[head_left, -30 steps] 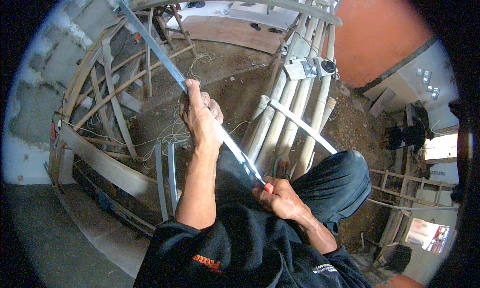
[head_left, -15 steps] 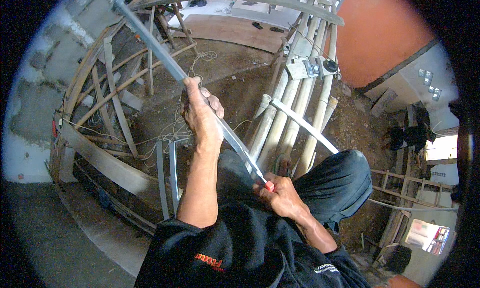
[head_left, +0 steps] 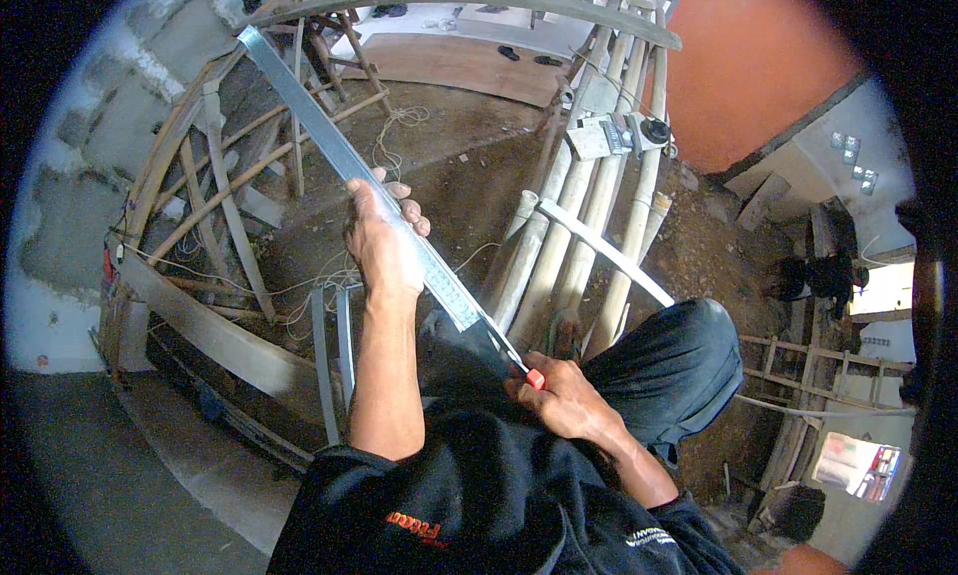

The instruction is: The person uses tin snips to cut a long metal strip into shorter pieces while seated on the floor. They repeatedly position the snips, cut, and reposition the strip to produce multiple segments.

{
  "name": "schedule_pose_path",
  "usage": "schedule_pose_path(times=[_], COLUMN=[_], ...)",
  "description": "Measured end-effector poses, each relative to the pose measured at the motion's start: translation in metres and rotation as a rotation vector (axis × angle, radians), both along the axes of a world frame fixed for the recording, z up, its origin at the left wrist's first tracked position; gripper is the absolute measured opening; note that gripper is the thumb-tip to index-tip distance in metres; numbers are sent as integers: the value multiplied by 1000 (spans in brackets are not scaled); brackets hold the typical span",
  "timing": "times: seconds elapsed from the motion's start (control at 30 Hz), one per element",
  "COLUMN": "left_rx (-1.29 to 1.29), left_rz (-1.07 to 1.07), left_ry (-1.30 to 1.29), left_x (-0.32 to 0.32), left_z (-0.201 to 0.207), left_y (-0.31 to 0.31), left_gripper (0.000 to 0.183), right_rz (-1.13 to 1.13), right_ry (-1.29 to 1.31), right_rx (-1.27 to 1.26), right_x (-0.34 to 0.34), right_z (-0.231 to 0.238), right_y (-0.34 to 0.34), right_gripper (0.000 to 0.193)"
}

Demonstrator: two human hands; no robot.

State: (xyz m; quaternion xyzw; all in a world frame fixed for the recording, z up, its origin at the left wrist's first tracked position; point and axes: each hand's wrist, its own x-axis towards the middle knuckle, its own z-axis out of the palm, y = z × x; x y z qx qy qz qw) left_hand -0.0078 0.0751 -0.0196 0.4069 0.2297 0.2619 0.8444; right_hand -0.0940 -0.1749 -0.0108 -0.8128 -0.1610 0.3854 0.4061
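My left hand [head_left: 382, 248] is wrapped round a long silvery metal channel [head_left: 304, 111], which slants from the upper left down toward my lap. Rows of small marks or holes show near its close end. My right hand [head_left: 571, 399] is closed round a red-handled pair of snips [head_left: 506, 345]. Most of the handle is hidden in the palm; a red end shows by the thumb. The slim metal jaws point up and left, beside the channel's near end. Whether they touch it I cannot tell.
Several bamboo poles [head_left: 544, 266] run away ahead, with a pale metal strip [head_left: 604, 251] across them. Two metal lengths [head_left: 325, 365] stand beside my left arm. A wooden frame [head_left: 225, 196] and loose cord [head_left: 329, 281] lie to the left. My bent knee [head_left: 689, 365] is at the right.
My left hand has shifted slightly left and toward me. The channel has turned, showing its broad face, and its near end now lies farther from my right hand, which has barely moved.
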Motion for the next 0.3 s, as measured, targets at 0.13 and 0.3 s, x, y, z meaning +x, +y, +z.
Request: schedule_pose_path(times=[0.13, 0.3], left_rx=[39, 19], left_rz=[-4, -33], left_ry=[-1, -23], left_x=[0, -1], left_z=[0, -2], left_y=[-7, -6], left_gripper=[48, 49], right_rz=[-33, -30], right_ry=[18, 10], right_rx=[-11, -22], right_x=[2, 3], right_z=[5, 3], right_y=[2, 3], right_gripper=[31, 35])
